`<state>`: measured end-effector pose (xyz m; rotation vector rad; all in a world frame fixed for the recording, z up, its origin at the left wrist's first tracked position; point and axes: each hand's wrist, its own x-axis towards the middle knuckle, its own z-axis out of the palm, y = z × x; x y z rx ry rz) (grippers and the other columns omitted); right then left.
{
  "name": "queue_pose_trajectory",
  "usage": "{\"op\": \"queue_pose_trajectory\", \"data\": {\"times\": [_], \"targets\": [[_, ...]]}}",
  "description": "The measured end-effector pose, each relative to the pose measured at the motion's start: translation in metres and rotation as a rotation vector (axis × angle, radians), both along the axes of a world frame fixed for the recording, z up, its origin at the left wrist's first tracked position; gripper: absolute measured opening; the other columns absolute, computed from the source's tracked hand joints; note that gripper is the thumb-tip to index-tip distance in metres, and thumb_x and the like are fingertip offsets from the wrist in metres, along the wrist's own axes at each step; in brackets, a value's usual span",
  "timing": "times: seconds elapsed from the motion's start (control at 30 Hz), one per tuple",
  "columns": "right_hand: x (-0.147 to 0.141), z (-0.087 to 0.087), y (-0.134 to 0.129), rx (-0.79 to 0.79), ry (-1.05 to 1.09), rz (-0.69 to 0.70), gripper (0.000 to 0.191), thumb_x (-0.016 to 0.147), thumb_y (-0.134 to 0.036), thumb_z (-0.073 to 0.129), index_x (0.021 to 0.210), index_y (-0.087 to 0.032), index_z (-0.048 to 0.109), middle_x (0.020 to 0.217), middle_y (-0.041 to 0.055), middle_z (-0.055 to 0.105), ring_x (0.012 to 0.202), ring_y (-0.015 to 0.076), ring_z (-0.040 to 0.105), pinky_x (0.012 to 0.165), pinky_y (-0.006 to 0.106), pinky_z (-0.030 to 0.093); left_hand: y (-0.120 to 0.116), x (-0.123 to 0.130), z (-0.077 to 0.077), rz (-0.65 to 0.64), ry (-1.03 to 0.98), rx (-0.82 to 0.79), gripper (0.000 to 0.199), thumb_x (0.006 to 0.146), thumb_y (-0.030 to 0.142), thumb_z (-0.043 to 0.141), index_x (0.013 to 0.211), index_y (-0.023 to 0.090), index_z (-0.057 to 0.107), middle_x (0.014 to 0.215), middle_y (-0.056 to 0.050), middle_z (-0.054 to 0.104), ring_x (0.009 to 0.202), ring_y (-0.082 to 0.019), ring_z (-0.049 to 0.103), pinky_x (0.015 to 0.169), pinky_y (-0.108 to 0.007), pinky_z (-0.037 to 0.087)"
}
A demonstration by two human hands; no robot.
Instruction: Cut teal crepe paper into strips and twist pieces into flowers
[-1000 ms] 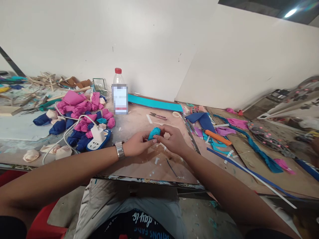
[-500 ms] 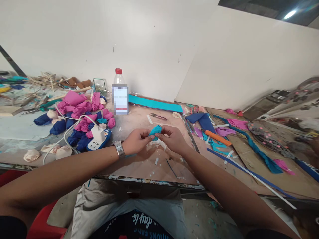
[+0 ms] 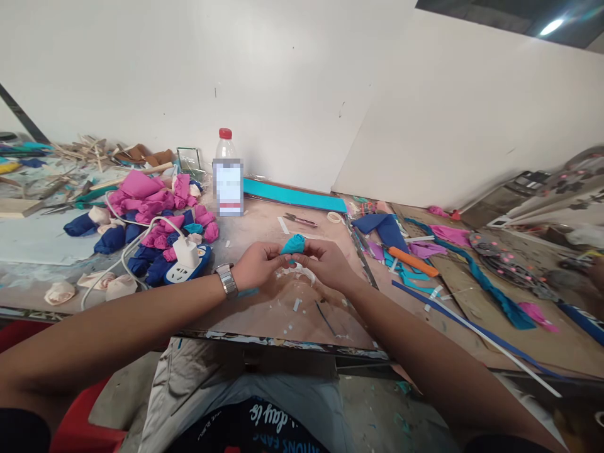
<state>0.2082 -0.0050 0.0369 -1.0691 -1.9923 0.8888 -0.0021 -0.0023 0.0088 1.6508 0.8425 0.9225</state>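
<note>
A turquoise fabric rosette (image 3: 294, 244) is pinched between both hands above the middle of the table. My left hand (image 3: 258, 264), with a metal watch (image 3: 227, 280) on its wrist, grips the rosette's left side between thumb and fingers. On the other side my right hand (image 3: 325, 264) closes on it the same way. The rosette's underside is partly hidden by my thumbs. Beneath the hands lies a bunched white strip (image 3: 306, 274) on the tabletop. Beyond them are thread snips (image 3: 302, 220) and a small tape ring (image 3: 335, 218).
Pink and navy fabric rosettes (image 3: 151, 204) are heaped at left, beside a power strip (image 3: 186, 267) with a white cable. A bottle (image 3: 226, 145) stands behind a phone (image 3: 229, 187). A turquoise strip (image 3: 295, 196) runs along the wall. An orange-handled tool (image 3: 413, 261) and fabric scraps lie at right.
The turquoise rosette has turned from leaning right to more upright between my fingers. Both hands stay in nearly the same place.
</note>
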Motion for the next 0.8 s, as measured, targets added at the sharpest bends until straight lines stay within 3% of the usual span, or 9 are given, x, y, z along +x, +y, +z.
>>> {"op": "queue_pose_trajectory", "data": {"times": [0.17, 0.3, 0.37, 0.57, 0.8], "targets": [[0.0, -0.004, 0.002, -0.032, -0.006, -0.009, 0.029, 0.09, -0.046, 0.071, 0.088, -0.018, 0.077, 0.079, 0.0022, 0.073, 0.07, 0.0157, 0.059, 0.065, 0.03, 0.047, -0.002, 0.001, 0.002, -0.055, -0.056, -0.05, 0.043, 0.085, 0.057, 0.072, 0.091, 0.015, 0.078, 0.092, -0.009, 0.081, 0.082, -0.023, 0.072, 0.077, -0.031, 0.052], [0.0, -0.01, 0.005, -0.089, 0.221, -0.025, 0.026, 0.087, -0.042, 0.073, 0.099, -0.02, 0.067, 0.081, 0.0, 0.069, 0.064, 0.0136, 0.06, 0.061, 0.028, 0.051, -0.002, 0.001, 0.003, -0.024, -0.09, -0.088, 0.042, 0.086, 0.055, 0.072, 0.089, 0.014, 0.078, 0.088, -0.01, 0.081, 0.074, -0.018, 0.065, 0.073, -0.029, 0.048], [0.0, -0.011, 0.004, -0.041, 0.294, -0.03, 0.024, 0.088, -0.038, 0.072, 0.104, -0.023, 0.061, 0.083, -0.0014, 0.068, 0.064, 0.0133, 0.061, 0.063, 0.029, 0.054, 0.0, 0.001, 0.003, 0.005, -0.138, -0.146, 0.043, 0.084, 0.056, 0.073, 0.089, 0.013, 0.077, 0.085, -0.01, 0.08, 0.069, -0.016, 0.061, 0.07, -0.028, 0.045], [0.003, -0.002, 0.0, 0.324, -0.015, 0.012, 0.013, 0.094, -0.026, 0.067, 0.104, -0.023, 0.075, 0.094, 0.0046, 0.077, 0.079, 0.0164, 0.069, 0.076, 0.031, 0.055, 0.002, 0.0, 0.0, -0.028, -0.19, -0.214, 0.047, 0.082, 0.059, 0.075, 0.086, 0.012, 0.076, 0.082, -0.009, 0.077, 0.071, -0.015, 0.06, 0.072, -0.028, 0.044], [0.004, 0.001, 0.0, 0.386, -0.072, 0.028, 0.01, 0.095, -0.029, 0.071, 0.097, -0.024, 0.08, 0.091, 0.0042, 0.079, 0.08, 0.0177, 0.071, 0.075, 0.03, 0.054, -0.002, -0.001, 0.007, -0.013, -0.07, -0.082, 0.054, 0.084, 0.066, 0.07, 0.085, 0.012, 0.078, 0.084, -0.009, 0.078, 0.072, -0.017, 0.062, 0.072, -0.028, 0.047]]}}
